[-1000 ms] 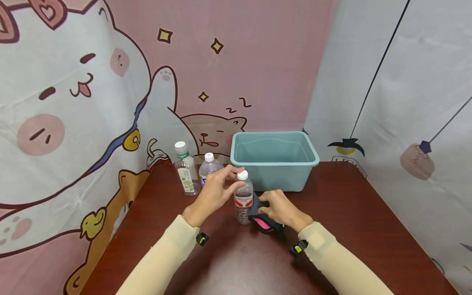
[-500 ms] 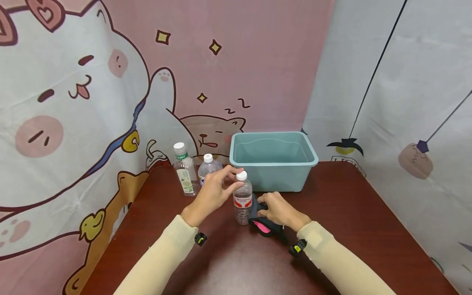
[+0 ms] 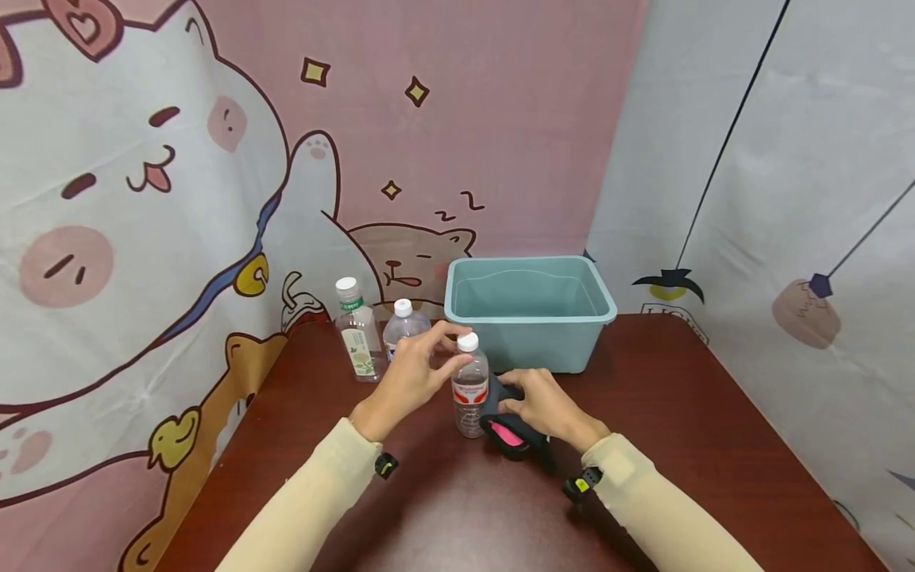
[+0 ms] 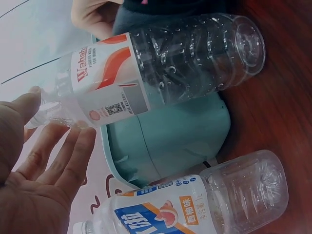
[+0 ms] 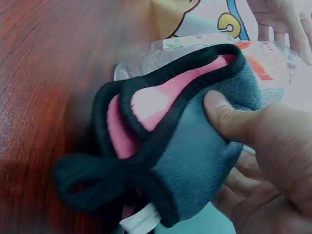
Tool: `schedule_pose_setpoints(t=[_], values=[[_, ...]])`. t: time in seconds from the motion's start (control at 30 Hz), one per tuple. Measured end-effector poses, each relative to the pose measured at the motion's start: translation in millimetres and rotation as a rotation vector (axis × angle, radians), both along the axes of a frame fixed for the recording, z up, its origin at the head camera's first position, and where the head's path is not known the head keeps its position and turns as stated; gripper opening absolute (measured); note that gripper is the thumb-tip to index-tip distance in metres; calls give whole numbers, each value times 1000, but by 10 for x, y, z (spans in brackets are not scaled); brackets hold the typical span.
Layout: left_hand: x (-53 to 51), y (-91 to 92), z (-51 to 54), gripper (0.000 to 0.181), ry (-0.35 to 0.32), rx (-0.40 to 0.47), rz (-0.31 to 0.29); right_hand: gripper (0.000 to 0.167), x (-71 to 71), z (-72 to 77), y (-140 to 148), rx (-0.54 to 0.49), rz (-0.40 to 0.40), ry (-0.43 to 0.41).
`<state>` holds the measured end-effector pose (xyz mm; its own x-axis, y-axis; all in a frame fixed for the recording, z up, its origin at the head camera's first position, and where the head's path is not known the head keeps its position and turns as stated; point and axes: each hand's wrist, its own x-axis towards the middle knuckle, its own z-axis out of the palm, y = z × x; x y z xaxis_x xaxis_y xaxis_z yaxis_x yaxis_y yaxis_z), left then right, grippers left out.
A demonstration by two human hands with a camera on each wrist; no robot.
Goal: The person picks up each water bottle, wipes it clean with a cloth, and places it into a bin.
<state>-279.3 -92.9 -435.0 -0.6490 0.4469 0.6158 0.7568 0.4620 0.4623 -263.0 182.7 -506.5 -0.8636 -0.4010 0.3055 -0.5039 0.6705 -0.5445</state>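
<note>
A clear plastic water bottle (image 3: 470, 391) with a white cap and a red-and-white label stands upright near the middle of the table. Thumb and fingers of my left hand (image 3: 411, 377) pinch it at the cap and neck. My right hand (image 3: 546, 403) grips a folded grey cleaning cloth (image 5: 195, 156), which has black edging, a pink inner face and a black hanging loop. The cloth lies close against the bottle's right side; the exact contact is hard to see. In the right wrist view the thumb presses on the cloth's grey face, and the other fingers are partly hidden behind it.
Behind and to the right stands a light blue-green plastic bin (image 3: 532, 342). Two more capped bottles are at the back left: a tall one with a green neck band (image 3: 360, 338) and a wider one (image 3: 405, 322), partly behind my left hand. The dark red-brown table (image 3: 686, 445) meets printed fabric walls.
The right hand and cloth have shifted slightly along the bottle's side. My left hand keeps its hold at the cap, and the bottle stays in place.
</note>
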Motion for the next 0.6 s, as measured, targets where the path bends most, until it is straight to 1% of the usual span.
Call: schedule_pose_setpoints(t=[0.1, 0.17, 0.3, 0.47, 0.6], values=[[-2, 4, 20, 44, -13, -1, -1, 42, 5, 67, 5, -63, -12, -10], [-5, 6, 36, 44, -20, 0, -3, 44, 5, 114, 3, -102, -23, 0], [5, 6, 59, 44, -36, -9, 0, 44, 7, 180, -7, -165, -42, 51], [32, -6, 56, 45, -43, -25, 15, 42, 18, 227, -24, -228, -40, 129], [30, -5, 56, 45, -41, -23, 16, 44, 11, 302, -47, -267, -34, 185]])
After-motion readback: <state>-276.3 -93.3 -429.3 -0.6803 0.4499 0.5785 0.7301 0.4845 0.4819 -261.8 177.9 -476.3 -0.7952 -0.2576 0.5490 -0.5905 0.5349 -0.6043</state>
